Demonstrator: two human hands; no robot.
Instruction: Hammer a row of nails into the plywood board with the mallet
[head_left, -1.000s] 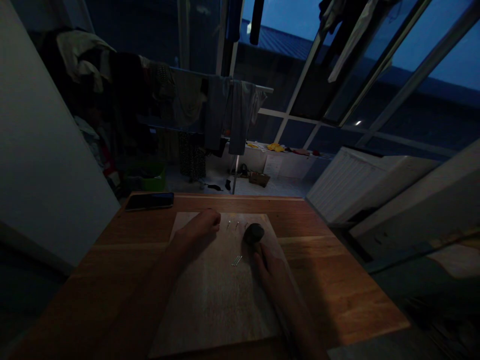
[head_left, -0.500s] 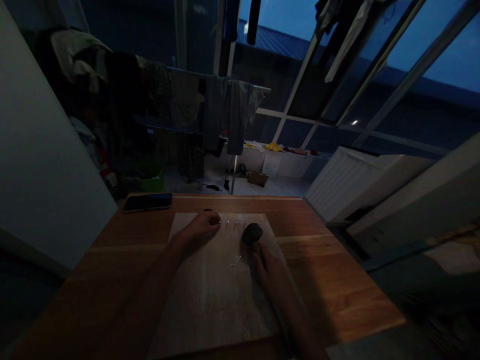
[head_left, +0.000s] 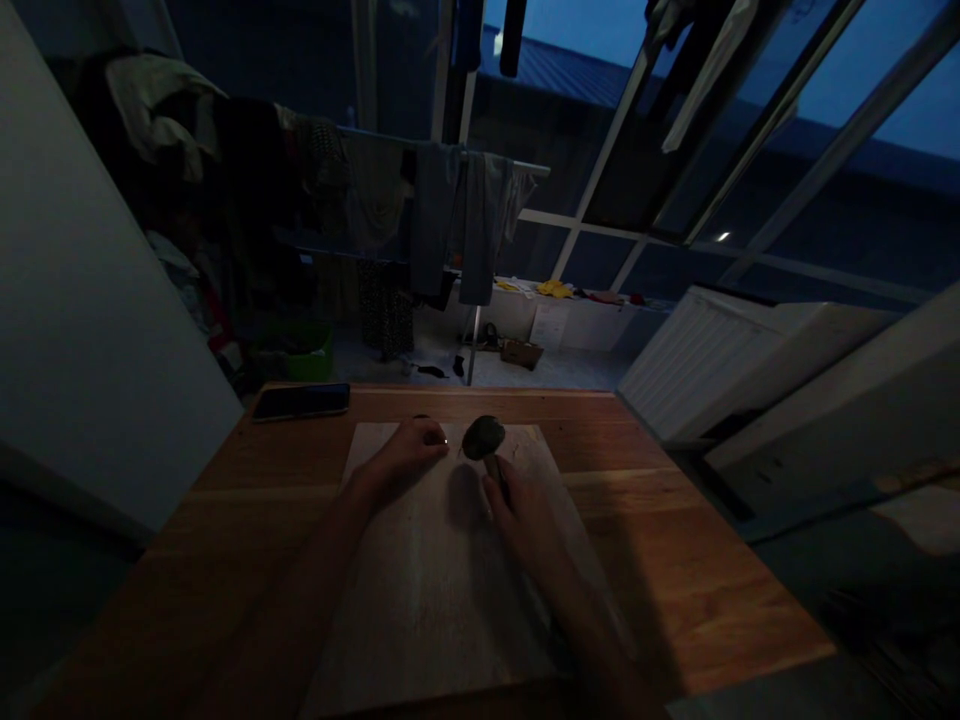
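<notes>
A pale wooden board (head_left: 420,600) lies on a brown wooden table (head_left: 675,560) in dim light. My left hand (head_left: 409,452) rests on the board's far edge with its fingers pinched around a small nail (head_left: 445,441). My right hand (head_left: 525,515) is closed on the handle of a mallet, whose dark rounded head (head_left: 483,437) hangs raised just right of the pinched nail. The mallet casts a shadow on the board below it. The loose nails seen lying on the board are hidden behind the mallet and hand.
A dark phone (head_left: 301,401) lies at the table's far left corner. Beyond the table stand a clothes rack with hanging garments (head_left: 420,225), a white radiator (head_left: 712,350) at right and a white wall (head_left: 82,300) at left.
My right hand has lifted the mallet off the board and swung its head left and forward, toward the nail pinched in my left hand. The left hand has stayed put.
</notes>
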